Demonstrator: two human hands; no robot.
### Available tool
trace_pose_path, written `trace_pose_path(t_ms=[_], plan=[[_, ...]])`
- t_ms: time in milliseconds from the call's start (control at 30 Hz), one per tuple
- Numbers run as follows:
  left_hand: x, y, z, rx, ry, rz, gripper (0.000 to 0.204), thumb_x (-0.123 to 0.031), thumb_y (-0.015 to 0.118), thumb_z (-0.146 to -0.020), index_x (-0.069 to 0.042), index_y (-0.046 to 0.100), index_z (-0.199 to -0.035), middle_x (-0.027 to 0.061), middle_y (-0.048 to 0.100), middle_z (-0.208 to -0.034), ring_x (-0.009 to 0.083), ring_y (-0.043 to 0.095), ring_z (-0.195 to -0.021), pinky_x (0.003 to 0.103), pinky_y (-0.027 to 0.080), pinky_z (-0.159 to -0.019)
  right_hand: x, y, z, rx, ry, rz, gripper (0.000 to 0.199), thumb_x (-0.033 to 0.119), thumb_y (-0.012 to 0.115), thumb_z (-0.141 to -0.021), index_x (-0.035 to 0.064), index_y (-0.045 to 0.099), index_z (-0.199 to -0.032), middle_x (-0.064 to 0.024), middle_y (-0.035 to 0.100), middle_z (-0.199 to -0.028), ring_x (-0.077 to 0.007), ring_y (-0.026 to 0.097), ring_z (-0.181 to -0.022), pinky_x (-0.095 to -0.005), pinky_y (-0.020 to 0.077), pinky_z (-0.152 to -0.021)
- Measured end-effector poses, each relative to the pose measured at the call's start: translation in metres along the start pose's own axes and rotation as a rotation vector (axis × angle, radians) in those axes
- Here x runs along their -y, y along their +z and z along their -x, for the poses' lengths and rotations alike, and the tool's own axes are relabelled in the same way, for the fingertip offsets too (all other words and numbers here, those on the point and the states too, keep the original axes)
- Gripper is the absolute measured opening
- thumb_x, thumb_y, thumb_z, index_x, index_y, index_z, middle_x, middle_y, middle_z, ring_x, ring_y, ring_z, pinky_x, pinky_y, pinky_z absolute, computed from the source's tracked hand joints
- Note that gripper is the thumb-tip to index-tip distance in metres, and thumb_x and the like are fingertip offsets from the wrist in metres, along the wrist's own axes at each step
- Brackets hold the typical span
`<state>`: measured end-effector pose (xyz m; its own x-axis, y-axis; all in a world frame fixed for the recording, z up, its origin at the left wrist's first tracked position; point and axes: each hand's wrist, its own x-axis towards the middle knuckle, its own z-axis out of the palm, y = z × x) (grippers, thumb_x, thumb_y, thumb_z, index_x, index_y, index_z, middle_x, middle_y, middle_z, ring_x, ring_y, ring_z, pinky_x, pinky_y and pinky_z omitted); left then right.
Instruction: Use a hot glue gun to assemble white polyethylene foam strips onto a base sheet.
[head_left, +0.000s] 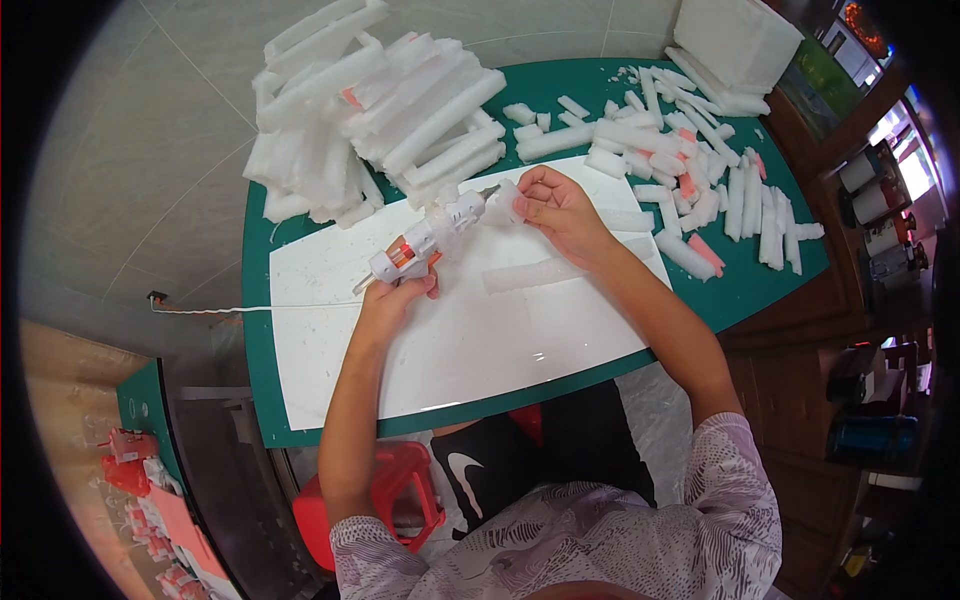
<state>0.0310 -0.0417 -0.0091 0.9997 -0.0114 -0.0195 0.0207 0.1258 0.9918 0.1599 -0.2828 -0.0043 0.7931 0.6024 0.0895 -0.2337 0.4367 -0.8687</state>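
Green table, white sheet on it. Big stack of white foam strips at the far left; loose white and pink foam pieces scattered far right. White-and-orange glue gun slants above the sheet, nozzle toward the right hand. Flat foam strip lies on the sheet, near the right wrist. Right hand: thumb and fingers pinch a small foam piece by the nozzle, contact unclear. Left hand: fingers clamped round the gun's handle.
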Motion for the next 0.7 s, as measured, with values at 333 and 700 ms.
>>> trace_pose_path(t_ms=[333, 700], plan=[[-0.0034, 0.0005, 0.0007, -0.021, 0.019, 0.016, 0.046, -0.004, 0.058, -0.08, -0.001, 0.052, -0.125, 0.0064, 0.058, -0.082, 0.0172, 0.055, -0.075, 0.03, 0.045, -0.075, 0.0015, 0.0002, 0.001, -0.011, -0.012, -0.018, 0.018, 0.002, 0.066, -0.089, 0.0063, 0.053, -0.101, -0.0041, 0.063, -0.099, -0.0114, 0.06, -0.091, -0.0255, 0.0483, -0.083], [-0.003, -0.0015, 0.0032, -0.007, -0.014, -0.045, 0.047, -0.003, 0.057, -0.08, 0.0, 0.051, -0.127, 0.0066, 0.058, -0.085, 0.0168, 0.056, -0.079, 0.03, 0.045, -0.076, -0.0004, -0.0051, -0.001, 0.025, -0.009, 0.01, 0.018, 0.005, 0.065, -0.091, 0.0095, 0.053, -0.104, -0.0033, 0.064, -0.103, -0.011, 0.059, -0.097, -0.0259, 0.0466, -0.089]])
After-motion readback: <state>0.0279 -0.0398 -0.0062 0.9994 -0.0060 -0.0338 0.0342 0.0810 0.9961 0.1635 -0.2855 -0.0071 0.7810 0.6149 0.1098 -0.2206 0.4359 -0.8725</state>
